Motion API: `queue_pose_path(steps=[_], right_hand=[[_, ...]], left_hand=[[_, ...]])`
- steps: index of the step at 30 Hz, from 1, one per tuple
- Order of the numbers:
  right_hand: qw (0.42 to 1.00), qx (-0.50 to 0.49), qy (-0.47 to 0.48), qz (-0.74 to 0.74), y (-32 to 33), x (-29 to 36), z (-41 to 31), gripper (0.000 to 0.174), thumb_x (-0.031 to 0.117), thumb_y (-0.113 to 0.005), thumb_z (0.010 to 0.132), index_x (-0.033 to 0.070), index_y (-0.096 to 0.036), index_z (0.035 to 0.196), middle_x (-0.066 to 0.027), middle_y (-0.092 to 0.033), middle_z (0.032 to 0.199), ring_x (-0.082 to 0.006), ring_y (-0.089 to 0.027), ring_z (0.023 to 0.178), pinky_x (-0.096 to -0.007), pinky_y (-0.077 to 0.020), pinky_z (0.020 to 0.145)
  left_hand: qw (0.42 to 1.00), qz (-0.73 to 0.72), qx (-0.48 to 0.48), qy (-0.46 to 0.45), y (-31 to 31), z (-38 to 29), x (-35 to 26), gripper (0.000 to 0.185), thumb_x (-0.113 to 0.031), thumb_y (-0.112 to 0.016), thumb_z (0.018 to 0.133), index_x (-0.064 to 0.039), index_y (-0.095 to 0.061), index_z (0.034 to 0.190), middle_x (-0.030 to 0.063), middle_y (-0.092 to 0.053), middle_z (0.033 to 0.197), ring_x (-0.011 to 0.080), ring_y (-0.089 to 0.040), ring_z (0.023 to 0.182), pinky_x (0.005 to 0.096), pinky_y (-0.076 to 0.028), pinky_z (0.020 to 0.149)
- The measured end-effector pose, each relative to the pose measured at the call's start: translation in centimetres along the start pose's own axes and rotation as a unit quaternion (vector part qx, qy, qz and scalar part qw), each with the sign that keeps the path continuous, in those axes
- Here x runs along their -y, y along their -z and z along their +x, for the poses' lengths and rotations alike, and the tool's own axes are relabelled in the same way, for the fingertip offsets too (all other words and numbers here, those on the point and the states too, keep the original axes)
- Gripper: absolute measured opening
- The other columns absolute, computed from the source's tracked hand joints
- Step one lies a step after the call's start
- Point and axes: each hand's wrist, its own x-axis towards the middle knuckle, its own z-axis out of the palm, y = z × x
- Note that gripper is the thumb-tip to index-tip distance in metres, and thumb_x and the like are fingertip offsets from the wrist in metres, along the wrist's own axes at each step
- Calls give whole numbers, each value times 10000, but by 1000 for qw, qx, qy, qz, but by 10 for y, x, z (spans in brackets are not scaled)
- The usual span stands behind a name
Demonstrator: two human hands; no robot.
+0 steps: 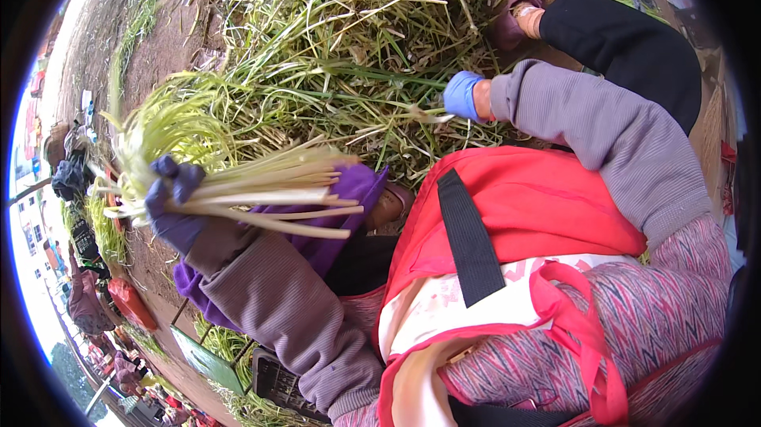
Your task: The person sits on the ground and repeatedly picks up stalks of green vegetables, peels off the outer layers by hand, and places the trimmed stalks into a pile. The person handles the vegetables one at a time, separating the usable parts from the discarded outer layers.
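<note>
My left hand (175, 201), in a dark blue glove, grips a bundle of leafy vegetable stalks (285, 189). The pale stalk ends point right, while the yellow-green leaves (172, 106) arch over beyond the hand. My right hand (464, 96), in a light blue glove, is over a heap of loose leaves and stalks (357, 40). Its fingers are mostly hidden from this angle. A blurred pale stalk (434, 118) shows just beside it; whether the hand holds it is unclear. A red apron (523, 201) with a black strap (469, 236) covers my lap.
My shoe (517, 13) borders the heap. A black plastic crate (282, 382) and a green panel (205, 352) stand near my left arm, with more greens (232, 347) behind. Farther left are a red bag (132, 302), another pile of greens (107, 228) and people (89, 302).
</note>
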Motion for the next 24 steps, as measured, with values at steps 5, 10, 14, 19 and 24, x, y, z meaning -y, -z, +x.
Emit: queue_pose_path(steps=[5,10,14,19,24], right_hand=[[969,181,10,168,46,-16,3,253,188,-565,596,56,-585,810,-83,-566,811,-218,-536,735,-338,-422,623],[842,-222,217,441,131,1,16,599,273,-543,644,-11,-341,1130,-223,-498,957,-298,-499,867,-330,-394,762],[847,-245,165,442,155,42,15,427,283,-544,669,-2,-470,978,-206,-529,809,-311,-521,748,-347,-413,662],[796,-337,177,470,144,50,11,212,194,-495,675,-10,-512,621,-191,-480,557,-329,-481,531,-373,-390,509],[888,-414,73,186,120,25,34,152,143,-477,667,32,-552,598,-105,-509,521,-209,-500,455,-319,-431,423]], left_hand=[[995,-18,97,4,9,-7,-29,236,-92,-495,658,-8,-423,867,38,-499,704,54,-370,450,206,-321,548],[989,-40,139,9,20,1,-31,240,-84,-495,634,-17,-407,848,-21,-408,603,53,-354,448,222,-307,581],[989,-36,146,-12,20,4,-30,239,-81,-502,620,-16,-402,827,-37,-381,574,50,-342,441,213,-299,577],[992,-51,112,-12,24,0,-31,241,-86,-511,623,-15,-402,825,-30,-379,580,52,-335,451,214,-297,576],[993,-17,112,-42,29,2,-34,237,-86,-511,619,-19,-412,824,-25,-391,593,60,-341,457,224,-302,585]])
